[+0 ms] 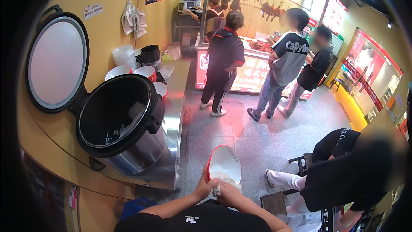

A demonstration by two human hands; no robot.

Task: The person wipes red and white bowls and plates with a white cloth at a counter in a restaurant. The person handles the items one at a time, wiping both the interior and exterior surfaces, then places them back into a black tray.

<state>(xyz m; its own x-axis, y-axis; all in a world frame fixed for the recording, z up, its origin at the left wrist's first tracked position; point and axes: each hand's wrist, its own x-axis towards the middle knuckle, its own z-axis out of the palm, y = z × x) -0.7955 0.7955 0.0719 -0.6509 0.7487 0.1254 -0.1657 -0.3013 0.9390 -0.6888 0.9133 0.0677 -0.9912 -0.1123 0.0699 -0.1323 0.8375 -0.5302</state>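
Note:
In front of my chest, my left hand holds a bowl, white inside with a red rim, by its left side, thumb over the edge. The bowl is tilted so that its inside faces me, and writing shows near its far rim. My right hand holds a pale cloth bunched against the near part of the bowl's inside. To the left, a large rice cooker stands on a steel counter with its lid up. Some rice clings inside its dark pot.
Bowls, clear plastic tubs and a black container stand behind the cooker on the counter. Several people stand near a lit food display. At right, people sit close by, beside a wooden stool.

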